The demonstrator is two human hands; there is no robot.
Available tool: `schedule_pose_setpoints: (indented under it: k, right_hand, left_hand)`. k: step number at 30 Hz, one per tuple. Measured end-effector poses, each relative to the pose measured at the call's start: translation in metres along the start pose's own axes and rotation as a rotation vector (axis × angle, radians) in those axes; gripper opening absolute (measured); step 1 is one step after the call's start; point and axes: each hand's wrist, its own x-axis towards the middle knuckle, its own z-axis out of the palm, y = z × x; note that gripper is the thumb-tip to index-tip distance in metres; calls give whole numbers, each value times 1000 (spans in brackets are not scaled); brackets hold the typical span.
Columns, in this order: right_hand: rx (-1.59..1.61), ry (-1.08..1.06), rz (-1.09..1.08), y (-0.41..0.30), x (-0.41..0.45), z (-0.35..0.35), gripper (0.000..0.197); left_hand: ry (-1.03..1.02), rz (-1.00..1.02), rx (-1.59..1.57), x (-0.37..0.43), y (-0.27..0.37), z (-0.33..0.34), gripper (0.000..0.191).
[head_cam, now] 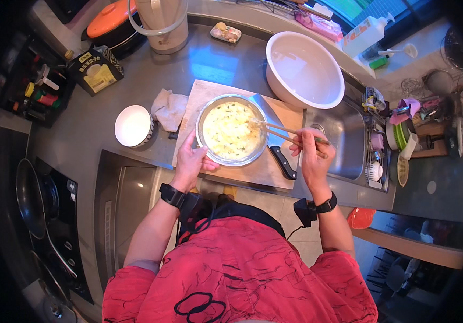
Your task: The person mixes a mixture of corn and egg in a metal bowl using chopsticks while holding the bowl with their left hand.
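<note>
A steel bowl (200,139) holds a pale yellow batter-like mixture (229,129) flecked with green bits. It sits on a wooden cutting board (251,176). Around the bowl's lower left rim, my left hand (193,158) grips with the thumb by the edge and the fingers against the side. Wooden chopsticks (282,133) are in my right hand (313,151), their batter-coated tips in the mixture at the bowl's right. Beneath the chopsticks lies a kitchen knife (283,162), its broad blade partly hidden by the bowl and its black handle towards me.
A white bowl (134,126) and a crumpled cloth (169,109) are on the left. Behind stands a large white basin (305,70) by the steel sink (338,141). A flour bag (96,70), a pitcher (164,26) and a small tray of garlic-like pieces (225,33) line the back. Pans (31,198) rest at far left.
</note>
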Motion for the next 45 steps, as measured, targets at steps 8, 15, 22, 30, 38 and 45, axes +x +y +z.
schedule_pose_setpoints:
  k: [8, 15, 22, 30, 38, 45]
  right_hand:
    - [15, -99, 195, 10, 8, -3, 22]
    - [152, -101, 192, 3, -2, 14, 24]
    - [125, -59, 274, 16, 11, -2, 27]
    - [83, -3, 218, 12, 14, -2, 26]
    - [120, -173, 216, -8, 4, 21, 22]
    - [136, -37, 268, 34, 10, 7, 23]
  left_hand:
    - [10, -10, -3, 0, 0, -1, 63]
    - [2, -6, 8, 1, -1, -1, 63]
    - [1, -11, -21, 1, -1, -1, 62]
    - [8, 6, -12, -1, 1, 0, 61]
    - [20, -9, 3, 2, -4, -3, 63]
    - [25, -6, -9, 1, -3, -1, 63]
